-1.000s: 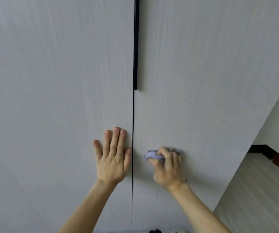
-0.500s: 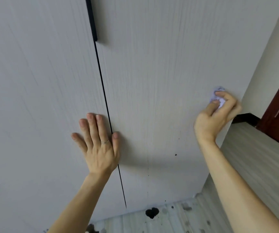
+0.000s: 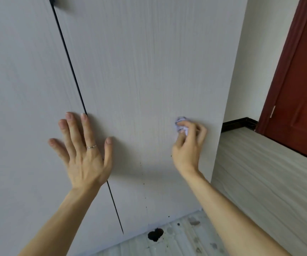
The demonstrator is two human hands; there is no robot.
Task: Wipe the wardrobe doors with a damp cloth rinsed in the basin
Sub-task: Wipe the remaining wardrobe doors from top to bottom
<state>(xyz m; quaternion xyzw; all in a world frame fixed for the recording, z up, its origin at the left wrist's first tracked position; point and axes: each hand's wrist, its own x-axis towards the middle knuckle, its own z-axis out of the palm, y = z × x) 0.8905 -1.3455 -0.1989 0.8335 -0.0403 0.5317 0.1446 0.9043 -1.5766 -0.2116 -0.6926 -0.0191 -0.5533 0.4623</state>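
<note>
I've got the left hand [image 3: 83, 157] spread flat lower left, steadying the wardrobe doors [image 3: 149, 71], while the right hand [image 3: 186, 146] grips the balled cloth [image 3: 180, 124] against them.

A pale wood-grain floor [image 3: 259, 182] stretches away to the right. Near the bottom edge it carries a black blot [image 3: 155, 234] and several grey smudges [image 3: 194, 222]. A white wall [image 3: 256, 61] with a black skirting board [image 3: 237, 124] meets a reddish-brown door [image 3: 300, 89] at upper right.
</note>
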